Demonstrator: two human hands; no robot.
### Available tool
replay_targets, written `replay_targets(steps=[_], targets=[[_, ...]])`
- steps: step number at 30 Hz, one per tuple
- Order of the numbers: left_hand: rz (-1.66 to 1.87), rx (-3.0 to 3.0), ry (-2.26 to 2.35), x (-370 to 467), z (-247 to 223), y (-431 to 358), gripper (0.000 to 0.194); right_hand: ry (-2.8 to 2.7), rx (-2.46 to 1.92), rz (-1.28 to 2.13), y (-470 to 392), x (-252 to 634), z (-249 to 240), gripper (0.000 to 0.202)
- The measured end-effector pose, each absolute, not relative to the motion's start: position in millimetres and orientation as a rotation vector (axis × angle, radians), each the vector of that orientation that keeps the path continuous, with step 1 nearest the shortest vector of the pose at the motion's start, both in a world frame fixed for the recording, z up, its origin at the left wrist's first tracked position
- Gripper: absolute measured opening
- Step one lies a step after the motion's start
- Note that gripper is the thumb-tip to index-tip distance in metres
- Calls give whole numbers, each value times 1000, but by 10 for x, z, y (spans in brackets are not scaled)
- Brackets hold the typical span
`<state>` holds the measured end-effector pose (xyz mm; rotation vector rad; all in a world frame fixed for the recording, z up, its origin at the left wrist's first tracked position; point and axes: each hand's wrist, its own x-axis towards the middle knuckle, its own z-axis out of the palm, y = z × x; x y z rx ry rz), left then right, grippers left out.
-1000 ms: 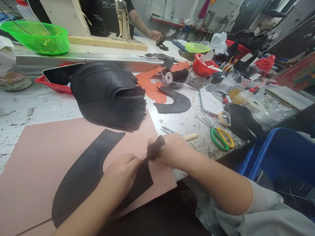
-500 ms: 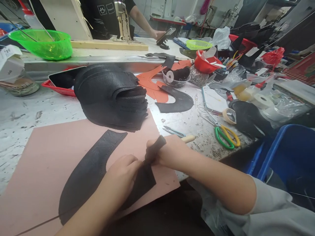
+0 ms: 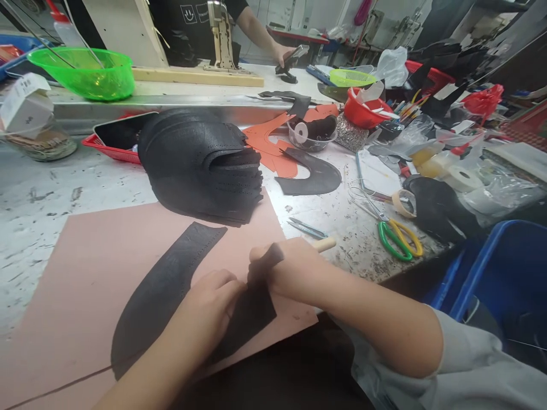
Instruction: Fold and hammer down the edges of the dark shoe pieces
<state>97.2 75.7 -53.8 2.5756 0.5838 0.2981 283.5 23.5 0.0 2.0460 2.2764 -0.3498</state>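
A curved black leather piece (image 3: 156,304), U-shaped with stitch holes along its inner edge, lies flat on a pink board (image 3: 98,250). My left hand (image 3: 216,299) rests over its right leg, thumb and fingers closed on the edge. My right hand (image 3: 294,267) is closed beside it, around a tool whose pale wooden handle (image 3: 325,245) sticks out behind the hand; the tool's working end is hidden. A dark curled strip (image 3: 268,262) stands up at the right fingers, touching the leather. Whether it is part of that piece, I cannot tell.
Beyond the board sits a stack of black leather pieces (image 3: 196,165). Tweezers (image 3: 307,228), scissors (image 3: 397,239) and a tape roll (image 3: 404,203) lie to the right. Orange pieces (image 3: 271,145) and another curved black piece (image 3: 316,176) are farther back. Across the table a person's hand (image 3: 284,54) holds a phone.
The view has shifted slightly, so the table things appear farther right. My right hand has moved a little left towards my left hand, with the wooden handle and curled strip.
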Motion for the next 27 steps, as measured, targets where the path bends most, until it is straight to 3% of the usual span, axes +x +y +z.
replay_targets(steps=[27], targets=[[169,2543,659,726,-480,740,31,2463,1971,-387,227,2600,-21,12]])
